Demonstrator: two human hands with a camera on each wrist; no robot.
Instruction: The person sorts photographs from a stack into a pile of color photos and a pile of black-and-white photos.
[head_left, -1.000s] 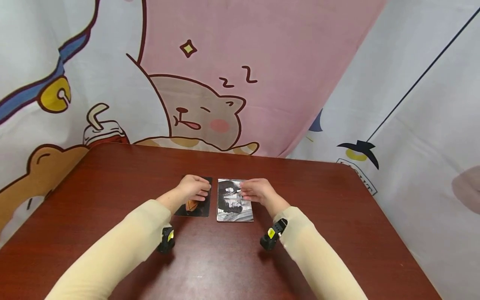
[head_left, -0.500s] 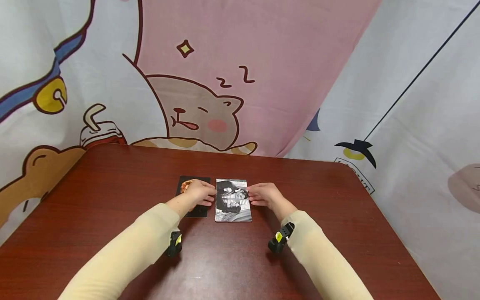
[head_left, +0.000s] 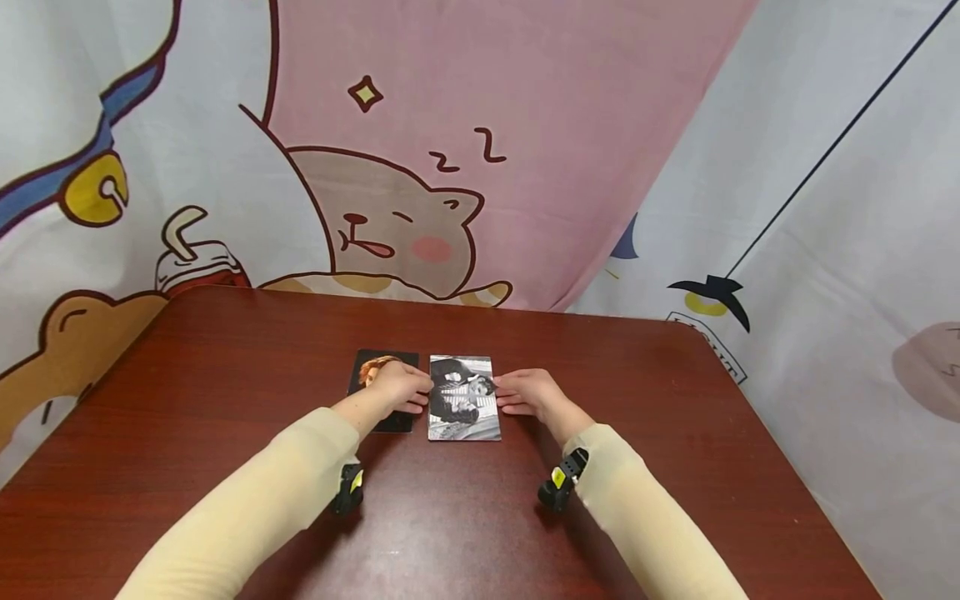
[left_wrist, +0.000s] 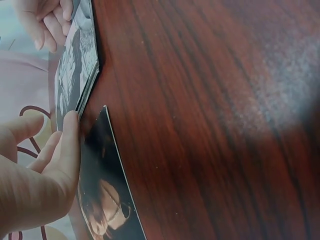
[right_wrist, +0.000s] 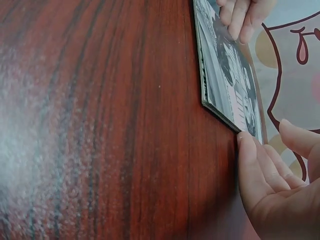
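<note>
Brought to stack edges since a second ago: at nine o'clock, partly over the black-background photo card (left_wrist: 112,190), left hand (head_left: 396,389), extended fingers touching, grasping nothing; between, black-and-white-topped photo card stack (head_left: 463,400); at three o'clock, right hand (head_left: 531,392), likewise. With uneven pressure, possible skewing of cards. No containers in view.

"What's the right hand (right_wrist: 280,192) touching?"
"The edge of a thin picture stack (right_wrist: 225,70), black-and-white on top, lying on the wooden table (right_wrist: 100,125)."
"And the left hand (right_wrist: 246,16)?"
"Near its far end."
</note>
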